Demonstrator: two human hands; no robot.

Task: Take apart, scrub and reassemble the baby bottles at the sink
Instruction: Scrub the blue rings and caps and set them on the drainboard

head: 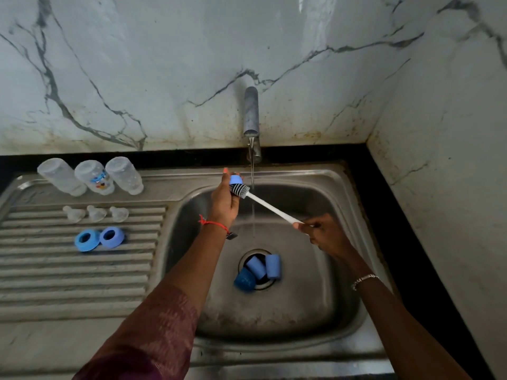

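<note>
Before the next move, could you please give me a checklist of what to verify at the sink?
1. Left hand grips blue ring: ok.
2. Right hand holds brush by its handle: ok.
3. Water runs from tap: ok.
4. Bare drainboard beside two blue rings for this one: ok.
5. Ring scrubbed clean: cannot tell.
6. Drain free: not ok, three caps lie on it.
</note>
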